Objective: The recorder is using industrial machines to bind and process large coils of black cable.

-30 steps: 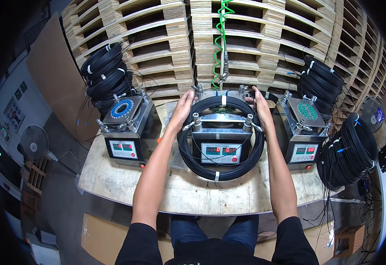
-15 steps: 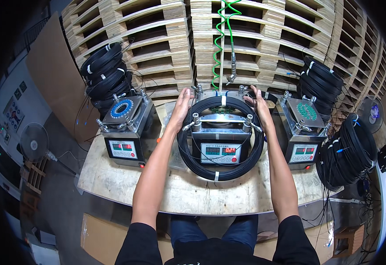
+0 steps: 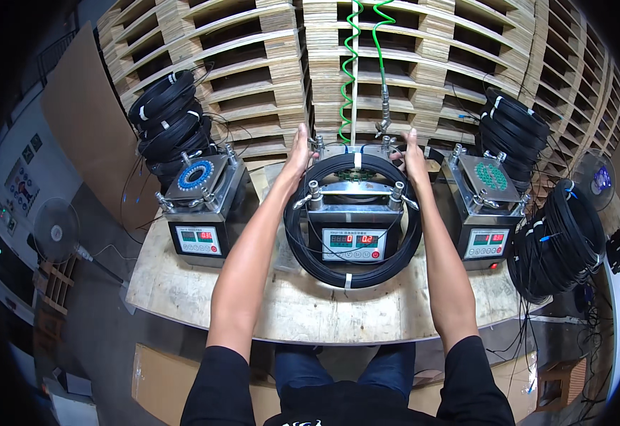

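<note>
A large coil of black cable [image 3: 352,281], bound with white ties, hangs around the front of the middle machine [image 3: 391,245], whose lit display shows through the ring. My left hand [image 3: 297,155] is at the far left clamp post [image 3: 319,144], its fingers stretched upward and thumb toward the post. On the other side, my right hand [image 3: 414,157] is in a like pose beside the far right clamp post [image 3: 386,144]. Both hands look open; whether the thumbs touch the clamp levers I cannot tell. The two near clamp posts stand inside the ring.
Similar machines stand at left [image 3: 195,241] and right [image 3: 485,241], topped with a blue ring of connectors and green connectors. Cable coils are stacked at back left [image 3: 175,117], back right [image 3: 516,128] and right [image 3: 555,241]. A green air hose [image 3: 377,42] hangs before wooden pallets [image 3: 253,82].
My hands have turned more upright, fingers closer together, at the far posts. The hanging hose nozzle has swung slightly right. The machine displays have changed; the coil has barely moved.
</note>
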Demonstrator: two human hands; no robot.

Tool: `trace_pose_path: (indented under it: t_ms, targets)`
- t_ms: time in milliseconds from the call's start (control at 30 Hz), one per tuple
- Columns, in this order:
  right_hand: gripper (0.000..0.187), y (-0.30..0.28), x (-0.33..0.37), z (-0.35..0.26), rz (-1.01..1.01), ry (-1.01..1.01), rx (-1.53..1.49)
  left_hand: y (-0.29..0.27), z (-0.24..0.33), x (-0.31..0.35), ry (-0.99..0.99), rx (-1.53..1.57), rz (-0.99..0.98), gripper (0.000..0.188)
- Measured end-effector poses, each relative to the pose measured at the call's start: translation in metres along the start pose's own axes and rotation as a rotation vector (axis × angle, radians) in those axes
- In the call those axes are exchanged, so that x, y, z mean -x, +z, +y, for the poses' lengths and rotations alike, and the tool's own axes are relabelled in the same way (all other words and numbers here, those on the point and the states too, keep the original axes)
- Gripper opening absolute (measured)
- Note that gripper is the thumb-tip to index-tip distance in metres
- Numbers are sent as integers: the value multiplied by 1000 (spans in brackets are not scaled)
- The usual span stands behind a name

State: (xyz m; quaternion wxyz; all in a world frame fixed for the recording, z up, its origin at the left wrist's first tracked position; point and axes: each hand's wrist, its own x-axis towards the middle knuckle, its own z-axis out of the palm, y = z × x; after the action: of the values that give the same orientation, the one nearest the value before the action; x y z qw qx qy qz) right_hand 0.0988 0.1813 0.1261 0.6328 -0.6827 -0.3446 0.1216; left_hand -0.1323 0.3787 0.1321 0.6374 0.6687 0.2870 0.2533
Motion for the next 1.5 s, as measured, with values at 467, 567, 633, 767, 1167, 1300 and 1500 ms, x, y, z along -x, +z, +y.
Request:
trace_pose_path:
  t_ms: [467,567,633,767,1167,1300,1500]
  targets:
    - [91,0,17,-9,-128,-9,-249,0,2,19,130,58,185,100]
    - [88,-7,15,-1,-36,-9,-206,15,8,26,72,80,108,103]
    - [87,-13,10,5,-3,9,-153,17,13,31,23,110,56,106]
    - [87,-12,4,7,-143,38,-79,15,6,22,54,71,167,105]
    - [93,-13,17,-2,-180,41,-286,14,11,32,68,131,143,108]
    - [96,-6,21,-10,-63,15,-213,10,13,36,24,157,62,118]
    - [93,-14,13,-1,-210,91,-126,11,5,23,13,64,229,116]
